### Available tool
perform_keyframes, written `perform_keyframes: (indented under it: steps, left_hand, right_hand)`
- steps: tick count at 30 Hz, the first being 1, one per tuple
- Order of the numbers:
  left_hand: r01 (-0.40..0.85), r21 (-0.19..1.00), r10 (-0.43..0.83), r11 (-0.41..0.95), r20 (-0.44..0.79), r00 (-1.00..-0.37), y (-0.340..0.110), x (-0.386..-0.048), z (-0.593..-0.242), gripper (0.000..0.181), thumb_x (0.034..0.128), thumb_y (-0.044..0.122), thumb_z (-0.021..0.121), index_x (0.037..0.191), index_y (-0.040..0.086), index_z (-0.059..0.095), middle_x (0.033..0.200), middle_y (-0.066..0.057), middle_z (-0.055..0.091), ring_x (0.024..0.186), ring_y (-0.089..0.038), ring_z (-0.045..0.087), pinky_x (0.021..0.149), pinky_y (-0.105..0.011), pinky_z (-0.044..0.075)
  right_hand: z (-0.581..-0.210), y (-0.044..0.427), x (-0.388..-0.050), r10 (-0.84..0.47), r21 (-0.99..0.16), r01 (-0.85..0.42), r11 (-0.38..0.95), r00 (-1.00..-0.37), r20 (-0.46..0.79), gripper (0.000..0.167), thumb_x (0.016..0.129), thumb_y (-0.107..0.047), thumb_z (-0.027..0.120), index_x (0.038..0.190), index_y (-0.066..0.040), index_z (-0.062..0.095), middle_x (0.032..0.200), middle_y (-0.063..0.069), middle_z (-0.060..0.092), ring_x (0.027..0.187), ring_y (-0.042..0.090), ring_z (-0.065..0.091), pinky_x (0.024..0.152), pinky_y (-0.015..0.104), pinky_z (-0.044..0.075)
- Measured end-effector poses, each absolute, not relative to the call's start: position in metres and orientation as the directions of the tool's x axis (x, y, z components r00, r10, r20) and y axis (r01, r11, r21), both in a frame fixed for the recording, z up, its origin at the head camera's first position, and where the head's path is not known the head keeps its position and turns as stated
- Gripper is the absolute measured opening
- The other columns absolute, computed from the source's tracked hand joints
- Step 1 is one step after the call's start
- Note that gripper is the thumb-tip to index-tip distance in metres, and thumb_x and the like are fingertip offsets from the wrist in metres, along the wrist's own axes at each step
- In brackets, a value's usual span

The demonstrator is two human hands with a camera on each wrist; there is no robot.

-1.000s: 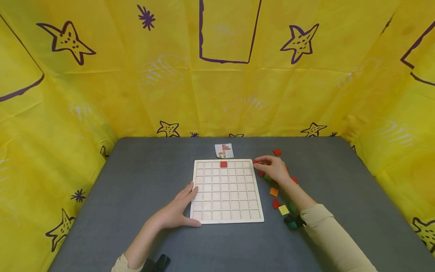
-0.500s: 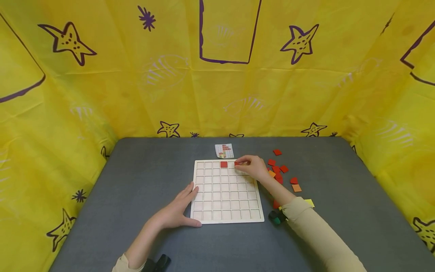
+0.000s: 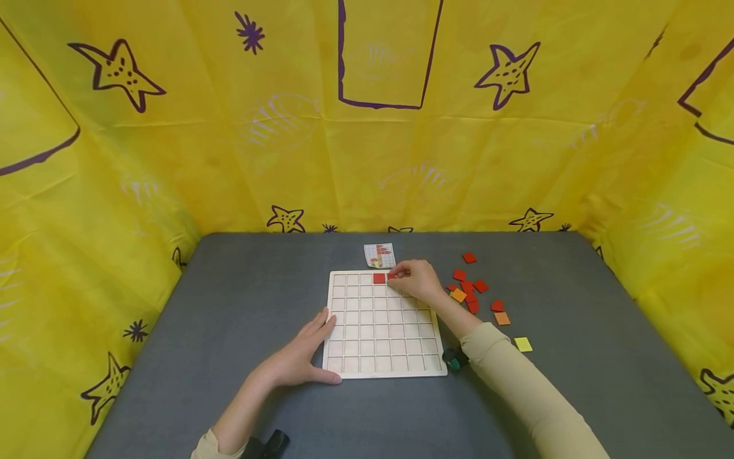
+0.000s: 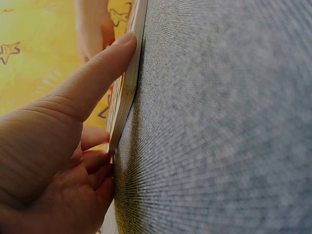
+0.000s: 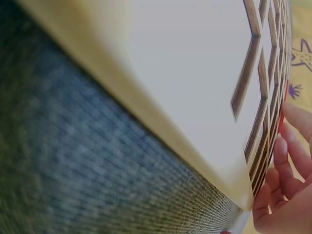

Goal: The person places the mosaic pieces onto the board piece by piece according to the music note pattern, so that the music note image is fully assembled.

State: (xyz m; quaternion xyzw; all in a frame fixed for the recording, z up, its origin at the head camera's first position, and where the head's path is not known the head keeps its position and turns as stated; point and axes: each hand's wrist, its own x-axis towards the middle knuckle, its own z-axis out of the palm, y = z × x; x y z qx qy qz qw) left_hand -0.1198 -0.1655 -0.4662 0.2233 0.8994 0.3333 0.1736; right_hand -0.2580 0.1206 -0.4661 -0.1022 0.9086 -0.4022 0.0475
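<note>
The pale grid board (image 3: pixel 366 331) lies flat on the grey table. One red square (image 3: pixel 379 278) sits in its top row. Just right of that square, my right hand (image 3: pixel 418 281) pinches a second red piece (image 3: pixel 391 276) over the top row; in the right wrist view the same hand (image 5: pixel 292 187) holds the thin red edge (image 5: pixel 281 121) against the grid. My left hand (image 3: pixel 295 359) rests at the board's lower left, fingers relaxed along the left side and thumb touching the near edge. The left wrist view shows its thumb (image 4: pixel 97 75) on the board's rim.
A small printed card (image 3: pixel 380 255) lies behind the board. To the right are scattered red pieces (image 3: pixel 469 257), orange squares (image 3: pixel 501 318) and a yellow square (image 3: pixel 523 345). Yellow patterned cloth (image 3: pixel 367 166) stands around the table.
My right hand has moved left from the board's right edge to beside the placed red square, carrying the red piece. The loose pieces beneath that arm have come into view. My left hand has stayed put.
</note>
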Motion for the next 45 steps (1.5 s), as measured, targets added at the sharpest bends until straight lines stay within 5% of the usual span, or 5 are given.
perform_keyframes:
  steps: [21, 25, 32, 38, 45]
  left_hand:
    - [0.291, 0.681, 0.522, 0.672, -0.157, -0.838, -0.165, -0.120, -0.465, 0.112, 0.0716, 0.044, 0.085, 0.154, 0.000, 0.022, 0.161, -0.020, 0.006, 0.147, -0.039, 0.007, 0.111, -0.058, 0.019]
    - [0.286, 0.682, 0.520, 0.673, -0.161, -0.839, -0.164, -0.120, -0.465, 0.112, 0.0716, 0.044, 0.085, 0.154, 0.000, 0.022, 0.161, -0.020, 0.006, 0.147, -0.039, 0.007, 0.111, -0.058, 0.019]
    - [0.269, 0.681, 0.509, 0.681, -0.176, -0.843, -0.165, -0.120, -0.465, 0.113, 0.0714, 0.045, 0.085, 0.154, 0.001, 0.022, 0.161, -0.020, 0.005, 0.147, -0.039, 0.006, 0.111, -0.059, 0.018]
    - [0.267, 0.680, 0.507, 0.683, -0.178, -0.843, -0.165, -0.119, -0.465, 0.113, 0.0718, 0.044, 0.085, 0.154, 0.001, 0.021, 0.162, -0.019, 0.005, 0.147, -0.038, 0.006, 0.111, -0.058, 0.018]
    - [0.262, 0.678, 0.502, 0.687, -0.182, -0.845, -0.164, -0.119, -0.464, 0.112, 0.0719, 0.043, 0.085, 0.154, 0.001, 0.022, 0.162, -0.018, 0.006, 0.147, -0.038, 0.006, 0.111, -0.058, 0.019]
  right_hand:
    - [-0.465, 0.129, -0.256, -0.266, -0.701, -0.230, 0.675, -0.962, 0.059, 0.015, 0.088, -0.022, 0.074, 0.097, -0.011, 0.077, 0.093, 0.002, 0.070, 0.090, 0.023, 0.058, 0.088, 0.042, 0.042]
    - [-0.461, 0.139, -0.253, -0.236, -0.745, -0.204, 0.635, -0.970, 0.064, 0.018, 0.088, -0.023, 0.073, 0.101, -0.011, 0.077, 0.098, 0.004, 0.070, 0.087, 0.023, 0.058, 0.076, 0.037, 0.047]
    - [-0.459, 0.170, -0.244, -0.183, -0.776, -0.154, 0.612, -0.982, 0.051, 0.020, 0.089, -0.024, 0.073, 0.104, -0.011, 0.076, 0.091, 0.007, 0.066, 0.067, 0.022, 0.048, 0.058, 0.031, 0.037]
    - [-0.460, 0.201, -0.235, -0.132, -0.797, -0.073, 0.600, -0.991, -0.009, 0.026, 0.090, -0.027, 0.072, 0.111, -0.012, 0.073, 0.111, 0.008, 0.068, 0.084, 0.024, 0.057, 0.068, 0.034, 0.045]
    - [-0.461, 0.231, -0.231, -0.047, -0.793, 0.017, 0.609, -0.997, -0.057, 0.033, 0.091, -0.027, 0.071, 0.118, -0.009, 0.069, 0.111, 0.011, 0.070, 0.102, 0.028, 0.062, 0.085, 0.038, 0.049]
